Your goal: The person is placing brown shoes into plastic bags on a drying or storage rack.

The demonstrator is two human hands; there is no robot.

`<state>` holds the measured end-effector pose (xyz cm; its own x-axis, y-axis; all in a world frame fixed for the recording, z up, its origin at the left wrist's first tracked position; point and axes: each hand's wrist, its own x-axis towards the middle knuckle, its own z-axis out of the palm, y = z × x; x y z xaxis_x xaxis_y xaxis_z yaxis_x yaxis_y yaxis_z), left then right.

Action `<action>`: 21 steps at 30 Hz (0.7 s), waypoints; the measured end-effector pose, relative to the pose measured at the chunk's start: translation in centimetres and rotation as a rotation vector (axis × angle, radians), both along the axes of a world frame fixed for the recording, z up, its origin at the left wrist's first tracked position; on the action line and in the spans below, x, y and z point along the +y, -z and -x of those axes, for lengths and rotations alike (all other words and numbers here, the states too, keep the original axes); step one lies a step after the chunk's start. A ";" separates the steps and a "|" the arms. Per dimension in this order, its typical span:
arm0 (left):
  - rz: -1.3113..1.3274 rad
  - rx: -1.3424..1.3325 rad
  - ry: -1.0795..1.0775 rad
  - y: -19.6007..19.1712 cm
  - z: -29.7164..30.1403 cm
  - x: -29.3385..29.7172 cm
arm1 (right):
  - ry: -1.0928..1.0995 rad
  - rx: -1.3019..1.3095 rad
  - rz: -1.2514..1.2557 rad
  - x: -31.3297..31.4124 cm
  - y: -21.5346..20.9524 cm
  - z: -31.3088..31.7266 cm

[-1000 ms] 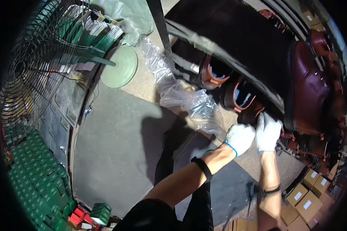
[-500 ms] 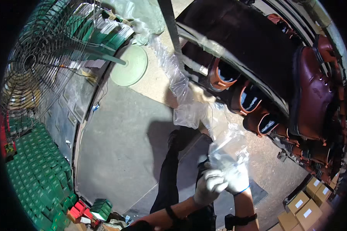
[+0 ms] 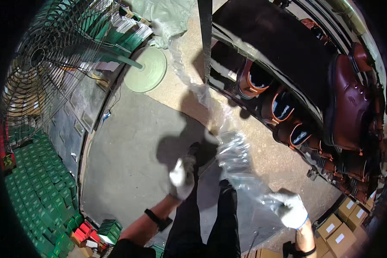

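The white-gloved right hand point(image 3: 292, 210) is closed on the lower end of a long strip of clear plastic film point(image 3: 236, 159), which it pinches between thumb and fingers at the hand's left edge; the exact grip is partly hidden by the crumpled film. From there the strip runs up and to the left, passing beyond the person's right leg point(image 3: 222, 215), wide and wrinkled at first, then narrowing over the pale floor point(image 3: 262, 155) beside the shoe rack toward a heap of translucent greenish sheeting point(image 3: 170, 17). The white-gloved left hand point(image 3: 182, 177) is well apart from the film, over the left leg point(image 3: 187, 219), with its fingers bunched and curled inward; it is blurred, and I cannot tell whether they press fully together or whether something small lies inside. A black band point(image 3: 157, 218) circles the left wrist. Beyond the right hand, brown leather shoes point(image 3: 284, 107) line the lower tier of the rack, heels facing out, and a reddish-brown lace-up shoe point(image 3: 348, 103) is higher up at the right. Cardboard boxes point(image 3: 344, 238) are stacked near the right wrist, while a fan's round green base point(image 3: 152, 71) rests by the grey mat point(image 3: 124, 142).
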<state>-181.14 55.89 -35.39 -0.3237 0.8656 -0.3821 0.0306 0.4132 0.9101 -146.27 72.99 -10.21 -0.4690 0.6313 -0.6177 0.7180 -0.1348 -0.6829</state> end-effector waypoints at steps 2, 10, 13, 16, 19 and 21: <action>-0.279 0.342 0.168 -2.2 -0.4 10.9 | 0.044 0.126 0.138 -1.3 -0.6 -1.7; -0.271 -0.513 1.074 -14.7 -8.2 16.1 | -0.361 -0.117 -0.573 -1.2 -7.5 -0.7; -0.626 -0.116 1.066 -20.2 -13.4 15.4 | -0.309 -0.105 -0.737 -2.0 -6.7 1.0; -0.354 -0.181 1.234 -21.6 -14.6 15.5 | -0.286 -0.134 -0.859 -4.0 -4.2 -1.6; -0.186 -0.085 1.337 -21.5 -17.2 14.9 | -0.202 -0.050 -0.933 -5.6 -4.7 -3.7; -0.278 0.170 1.128 -21.6 -18.6 12.4 | -0.292 -0.028 -0.891 -6.5 -5.0 -5.5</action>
<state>-162.52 68.25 -13.76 0.6510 0.7419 -0.1607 0.3821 -0.1373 0.9139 -140.78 66.44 -5.18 -0.6759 0.7367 0.0227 0.6589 0.6177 -0.4294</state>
